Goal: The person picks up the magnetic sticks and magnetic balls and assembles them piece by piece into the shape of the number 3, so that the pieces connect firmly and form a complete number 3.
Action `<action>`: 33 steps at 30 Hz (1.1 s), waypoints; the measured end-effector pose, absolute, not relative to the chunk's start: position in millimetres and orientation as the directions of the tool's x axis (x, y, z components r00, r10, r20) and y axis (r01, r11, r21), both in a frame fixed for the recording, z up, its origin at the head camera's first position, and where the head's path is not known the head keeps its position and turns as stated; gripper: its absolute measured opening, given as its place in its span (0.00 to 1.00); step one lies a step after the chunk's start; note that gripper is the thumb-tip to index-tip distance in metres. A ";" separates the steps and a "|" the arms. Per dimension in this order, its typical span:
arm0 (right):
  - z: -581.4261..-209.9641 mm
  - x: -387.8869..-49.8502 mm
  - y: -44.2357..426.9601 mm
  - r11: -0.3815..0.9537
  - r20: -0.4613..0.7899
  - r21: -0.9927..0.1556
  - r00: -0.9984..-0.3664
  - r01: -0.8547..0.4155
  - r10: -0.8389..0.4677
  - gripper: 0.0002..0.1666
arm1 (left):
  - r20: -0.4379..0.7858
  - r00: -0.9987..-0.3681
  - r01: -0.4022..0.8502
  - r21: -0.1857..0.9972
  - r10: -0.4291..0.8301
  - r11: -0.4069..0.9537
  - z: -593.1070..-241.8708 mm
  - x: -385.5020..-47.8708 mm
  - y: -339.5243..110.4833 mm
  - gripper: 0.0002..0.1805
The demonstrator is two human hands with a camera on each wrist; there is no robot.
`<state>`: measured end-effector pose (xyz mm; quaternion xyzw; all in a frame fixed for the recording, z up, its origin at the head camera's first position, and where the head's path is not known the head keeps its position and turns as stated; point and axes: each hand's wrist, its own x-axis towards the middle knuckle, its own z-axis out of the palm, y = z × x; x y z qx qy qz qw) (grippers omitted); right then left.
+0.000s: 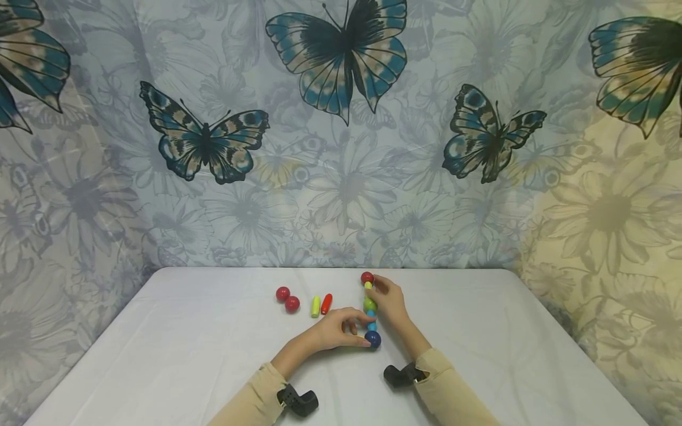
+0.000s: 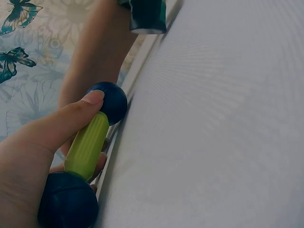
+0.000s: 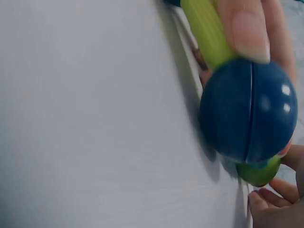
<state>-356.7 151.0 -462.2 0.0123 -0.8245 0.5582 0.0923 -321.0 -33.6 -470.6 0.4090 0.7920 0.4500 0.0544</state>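
Note:
A row of joined balls and sticks runs front to back in the head view: a red ball point(image 1: 367, 277), a yellow-green stick point(image 1: 368, 286), a green ball point(image 1: 370, 305), blue pieces and a dark blue ball point(image 1: 373, 339). My left hand point(image 1: 337, 329) grips its near end, thumb against the dark blue ball. Around the yellow-green stick, my right hand point(image 1: 389, 300) pinches the far part. The left wrist view shows my left thumb on a blue ball point(image 2: 114, 105) beside a yellow-green stick point(image 2: 88, 146). Close in the right wrist view is a blue ball point(image 3: 249, 111), below my right fingers.
Two red balls point(image 1: 292, 304) lie left on the white table point(image 1: 213, 343). Between them and the row are a loose yellow-green stick point(image 1: 315, 307) and a red stick point(image 1: 327, 303). A butterfly-patterned cloth point(image 1: 346, 231) hangs behind the table's far edge.

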 end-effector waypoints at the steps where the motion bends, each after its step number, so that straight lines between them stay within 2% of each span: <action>1: -462.3 -354.5 150.9 0.374 0.162 -0.920 -0.983 -0.120 0.084 0.29 | 0.285 -0.657 0.602 0.756 0.698 0.258 -470.9 -321.3 -33.4 0.25; 12: -467.2 -336.9 149.4 0.245 0.098 -0.967 -0.991 -0.074 0.090 0.29 | 0.237 -0.687 0.568 0.765 0.687 0.304 -470.7 -320.9 -32.3 0.26; 20: -470.1 -331.8 149.0 0.240 0.092 -0.968 -0.991 -0.067 0.093 0.30 | 0.205 -0.711 0.538 0.775 0.673 0.332 -466.4 -318.5 -33.9 0.28; 33: -471.3 -328.9 148.8 0.227 0.090 -0.971 -0.993 -0.070 0.079 0.31 | 0.259 -0.748 0.550 0.756 0.611 0.354 -462.4 -325.2 -41.5 0.20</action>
